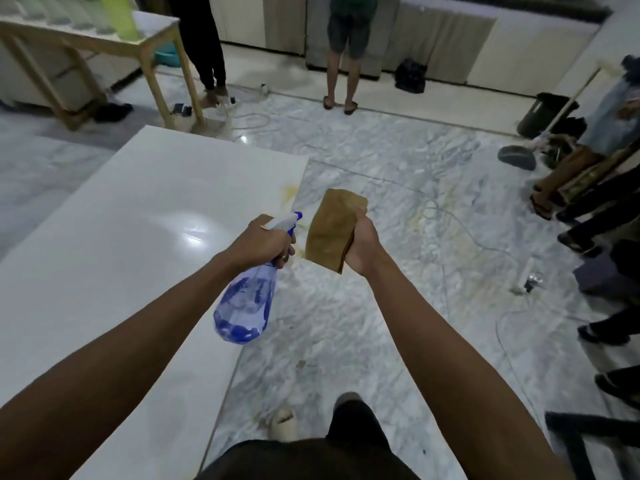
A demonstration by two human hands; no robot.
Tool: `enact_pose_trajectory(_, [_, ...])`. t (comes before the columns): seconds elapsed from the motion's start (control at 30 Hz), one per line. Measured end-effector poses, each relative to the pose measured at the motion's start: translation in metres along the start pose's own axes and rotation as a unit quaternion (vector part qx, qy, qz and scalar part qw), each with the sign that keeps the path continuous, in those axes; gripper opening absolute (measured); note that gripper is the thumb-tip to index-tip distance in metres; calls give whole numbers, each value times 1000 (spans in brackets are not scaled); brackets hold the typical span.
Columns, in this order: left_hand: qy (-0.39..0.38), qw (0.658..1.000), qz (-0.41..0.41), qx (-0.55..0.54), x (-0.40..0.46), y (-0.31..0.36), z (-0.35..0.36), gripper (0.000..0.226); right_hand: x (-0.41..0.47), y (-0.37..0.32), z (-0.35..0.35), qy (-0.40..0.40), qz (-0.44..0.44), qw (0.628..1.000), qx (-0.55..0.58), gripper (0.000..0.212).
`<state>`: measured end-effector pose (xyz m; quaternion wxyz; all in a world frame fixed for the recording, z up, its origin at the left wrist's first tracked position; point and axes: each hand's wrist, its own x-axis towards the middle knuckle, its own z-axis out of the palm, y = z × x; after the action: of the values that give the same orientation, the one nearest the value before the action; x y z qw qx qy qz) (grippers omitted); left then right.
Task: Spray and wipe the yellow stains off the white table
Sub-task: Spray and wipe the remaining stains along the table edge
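Note:
The white table (114,244) fills the left half of the view, glossy, with its right edge running toward me. A yellow stain (290,192) marks that edge near the far right corner. My left hand (265,242) grips a clear blue spray bottle (246,303) by its neck, the white and blue nozzle pointing toward the stain. Just right of the bottle and beyond the table's edge, above the floor, my right hand (363,242) holds a folded brown cloth (334,228) upright.
Marble floor (398,209) with loose cables lies right of the table. Two people (346,46) stand at the back, others at the right edge. A wooden table (104,43) is at the far left, a dark bin (545,114) and a broom at the far right.

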<state>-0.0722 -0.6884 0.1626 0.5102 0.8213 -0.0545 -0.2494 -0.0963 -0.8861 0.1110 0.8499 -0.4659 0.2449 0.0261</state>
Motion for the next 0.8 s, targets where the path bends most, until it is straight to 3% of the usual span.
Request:
enact_pose_trajectory(0.1, [15,1000,-2,-6,55,18,-8,22,60,-31,12,-18,6,1000,11,46])
enact_pose_trajectory(0.47, [101,992,-75,-17,238,78,-29,19,288,-118,48,-123,77,988,-60,58])
enact_pose_trajectory(0.8, [142,975,-166,-44,330,86,-34,17,399,-117,55,-118,167,976,-77,57])
